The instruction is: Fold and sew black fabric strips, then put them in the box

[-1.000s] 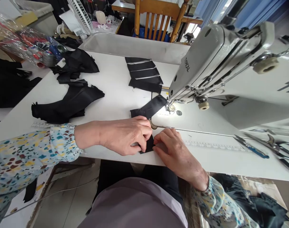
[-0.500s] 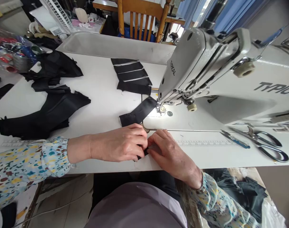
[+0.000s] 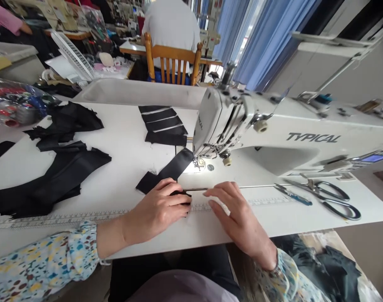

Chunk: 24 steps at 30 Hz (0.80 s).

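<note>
My left hand (image 3: pixel 161 209) lies over a small black fabric piece (image 3: pixel 187 195) near the table's front edge, its fingers bent round it and hiding most of it. To the right, my right hand (image 3: pixel 231 209) is raised with fingers apart and nothing between them. A black strip (image 3: pixel 175 165) runs from beside my left hand up to the presser foot (image 3: pixel 198 162) of the white sewing machine (image 3: pixel 273 130). Several black strips (image 3: pixel 163 119) lie side by side farther back.
Scissors (image 3: pixel 326 195) and small snips (image 3: pixel 293 196) lie at the right. Black cloth pieces (image 3: pixel 59 172) cover the left of the table (image 3: pixel 116 167). A ruler scale (image 3: pixel 68 218) runs along the front. A person in white (image 3: pixel 171 29) sits beyond a wooden chair (image 3: pixel 174 54).
My hands have parted: my right hand has let go of the small black piece and opened. My left hand now covers that piece. The view has tilted up, showing more of the room.
</note>
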Each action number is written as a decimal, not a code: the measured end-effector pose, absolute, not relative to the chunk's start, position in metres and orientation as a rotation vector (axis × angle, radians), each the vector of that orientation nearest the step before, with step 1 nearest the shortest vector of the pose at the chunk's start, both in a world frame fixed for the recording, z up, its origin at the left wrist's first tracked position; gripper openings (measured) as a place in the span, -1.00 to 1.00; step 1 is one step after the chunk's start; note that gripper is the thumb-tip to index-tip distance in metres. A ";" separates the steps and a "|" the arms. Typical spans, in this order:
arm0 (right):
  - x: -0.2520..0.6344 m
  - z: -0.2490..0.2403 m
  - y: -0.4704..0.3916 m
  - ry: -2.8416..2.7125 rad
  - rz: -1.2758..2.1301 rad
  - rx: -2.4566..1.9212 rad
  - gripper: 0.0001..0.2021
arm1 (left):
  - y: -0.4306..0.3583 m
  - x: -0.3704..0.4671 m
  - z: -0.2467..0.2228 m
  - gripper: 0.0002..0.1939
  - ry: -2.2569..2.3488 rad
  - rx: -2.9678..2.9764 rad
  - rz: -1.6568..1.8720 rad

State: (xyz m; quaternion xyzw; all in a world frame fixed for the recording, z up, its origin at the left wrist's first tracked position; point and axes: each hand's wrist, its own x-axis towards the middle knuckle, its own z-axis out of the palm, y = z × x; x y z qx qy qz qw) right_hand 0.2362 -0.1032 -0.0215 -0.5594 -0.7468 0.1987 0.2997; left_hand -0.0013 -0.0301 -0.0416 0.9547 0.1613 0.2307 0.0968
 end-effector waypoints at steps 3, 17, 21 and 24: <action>0.246 -0.026 -0.105 -2.121 0.439 -1.442 -0.68 | -0.028 0.018 -0.046 -0.77 0.689 2.832 0.821; 0.264 -0.032 -0.058 -2.299 0.406 -1.331 -0.69 | -0.009 0.048 -0.047 -0.79 0.895 2.812 0.925; 0.264 -0.032 -0.057 -2.284 0.430 -1.350 -0.66 | -0.006 0.046 -0.046 -0.78 0.874 2.790 0.914; 0.264 -0.032 -0.054 -2.283 0.435 -1.389 -0.66 | -0.004 0.045 -0.044 -0.78 0.855 2.806 0.881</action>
